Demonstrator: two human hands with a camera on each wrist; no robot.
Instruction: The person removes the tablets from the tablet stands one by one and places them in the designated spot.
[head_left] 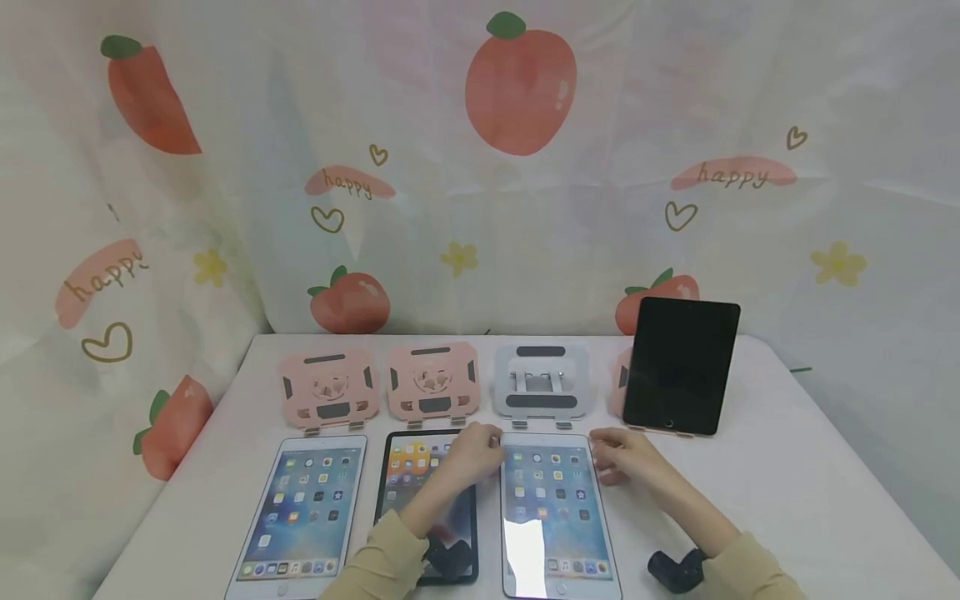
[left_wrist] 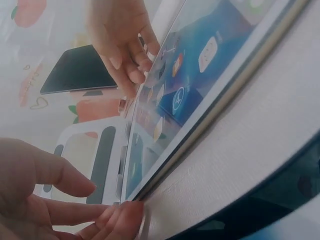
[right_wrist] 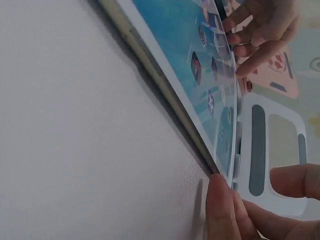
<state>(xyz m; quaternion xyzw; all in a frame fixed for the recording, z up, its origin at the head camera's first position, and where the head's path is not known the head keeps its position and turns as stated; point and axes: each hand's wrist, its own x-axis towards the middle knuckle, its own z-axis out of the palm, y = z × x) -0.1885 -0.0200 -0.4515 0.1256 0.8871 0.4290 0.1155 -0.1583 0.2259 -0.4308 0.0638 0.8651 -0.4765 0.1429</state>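
A white-framed tablet [head_left: 555, 500] lies screen up in front of the light grey tablet stand [head_left: 542, 402]. At its far left corner is my left hand [head_left: 472, 457], fingertips right at the edge and thumb held apart in the left wrist view. My right hand [head_left: 630, 460] touches the far right corner with its fingertips; its thumb [right_wrist: 295, 181] stands away from the tablet in the right wrist view. Under my left forearm lies a dark-framed tablet [head_left: 390, 492], partly hidden. Another white-framed tablet [head_left: 303, 508] is farther left.
Two pink tablet stands [head_left: 330, 412] [head_left: 433, 406] stand upright at the back left. At the back right, a black-screened tablet [head_left: 681, 367] leans on another pink stand [head_left: 618, 379]. A printed curtain [head_left: 525, 217] hangs behind the white table [head_left: 795, 483].
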